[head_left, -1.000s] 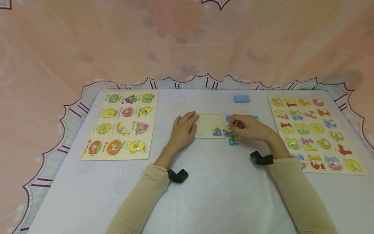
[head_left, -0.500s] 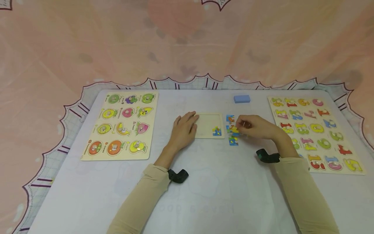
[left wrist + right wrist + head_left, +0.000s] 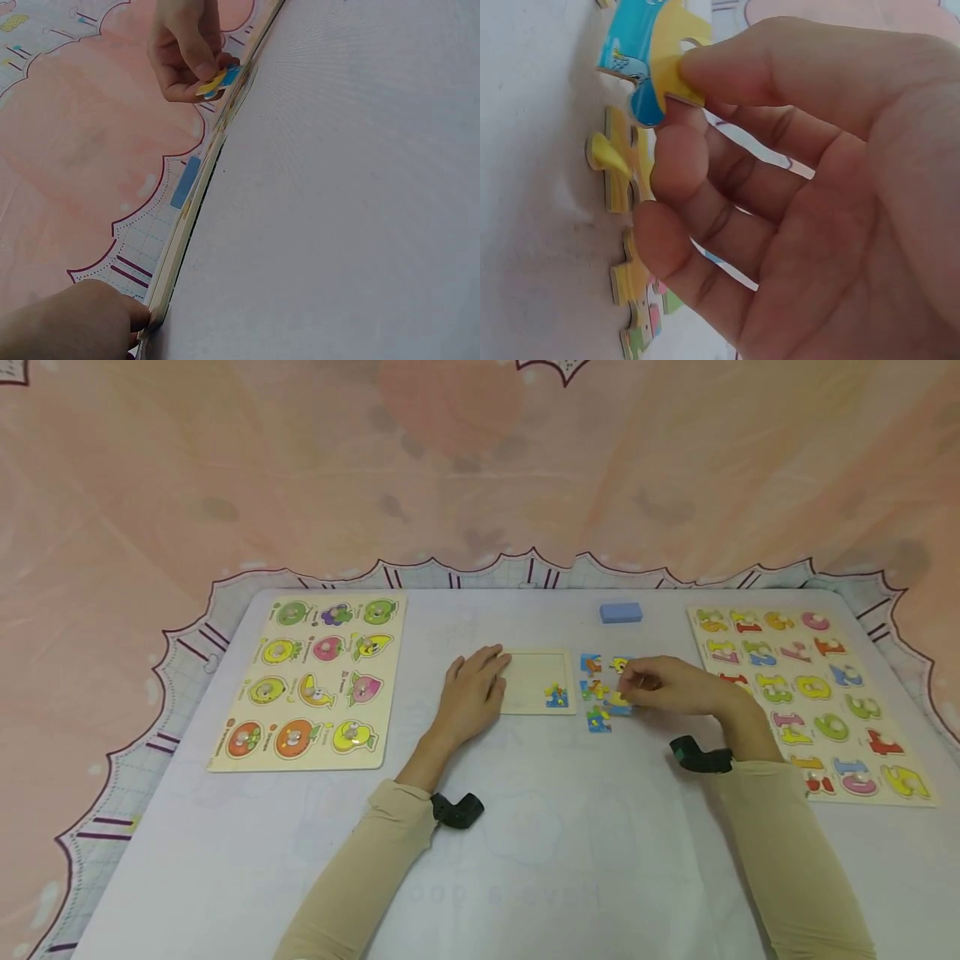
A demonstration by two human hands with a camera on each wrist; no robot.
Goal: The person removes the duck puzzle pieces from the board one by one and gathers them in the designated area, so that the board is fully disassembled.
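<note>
My left hand (image 3: pixel 471 695) rests with extended fingers on the left side of a shallow wooden puzzle tray (image 3: pixel 528 675). One blue-and-yellow jigsaw piece (image 3: pixel 557 697) lies in the tray's lower right corner. To the right of the tray, my right hand (image 3: pixel 671 685) pinches another jigsaw piece (image 3: pixel 660 52) between thumb and fingers; it is blue with a yellow part. In the head view that piece overlaps the group of loose pieces (image 3: pixel 598 722) on the table. Other loose pieces (image 3: pixel 619 169) show under the right hand in the right wrist view, partly hidden by its fingers.
A fruit puzzle board (image 3: pixel 307 685) lies on the left of the white table (image 3: pixel 517 860). On the right is a number puzzle board (image 3: pixel 825 727), partly covered by the right forearm. A blue block (image 3: pixel 621 613) sits near the table's back edge.
My right hand has moved right, away from the tray, with the pinched piece, uncovering more of the loose pieces. My left hand has stayed on the tray.
</note>
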